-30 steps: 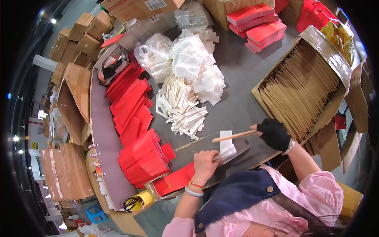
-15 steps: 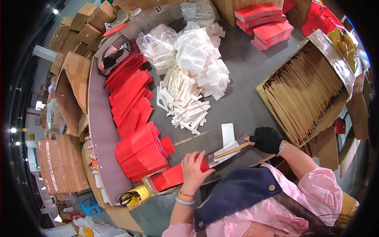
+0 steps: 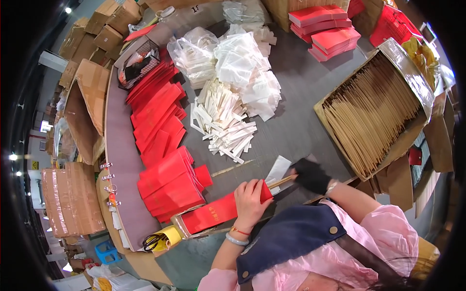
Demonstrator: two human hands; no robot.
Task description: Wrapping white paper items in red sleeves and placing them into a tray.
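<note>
My left hand [image 3: 249, 204] grips the open right end of a long red paper sleeve [image 3: 208, 216] with gold print. The sleeve lies in a shallow cardboard tray [image 3: 178, 227] at the table's near edge. My right hand [image 3: 313, 176], in a black glove that leaves the fingertips bare, pinches the right ends of slim wooden chopsticks [image 3: 281, 182]. Their left ends are inside the sleeve's mouth, together with part of a white packet [image 3: 274, 190]. Another flat white packet [image 3: 279, 168] lies just beyond the chopsticks.
Red sleeves [image 3: 172, 186] fan out along the left. White strips [image 3: 228, 126] and clear-wrapped packets [image 3: 242, 63] are heaped mid-table. An open carton [image 3: 335, 140] of chopsticks stands right; red stacks [image 3: 335, 39] sit behind. Scissors [image 3: 154, 241] rest in a yellow holder [image 3: 171, 236] near left.
My right hand has moved left with the chopsticks, and their ends have gone into the sleeve. My left hand and the sleeve have shifted slightly right and up.
</note>
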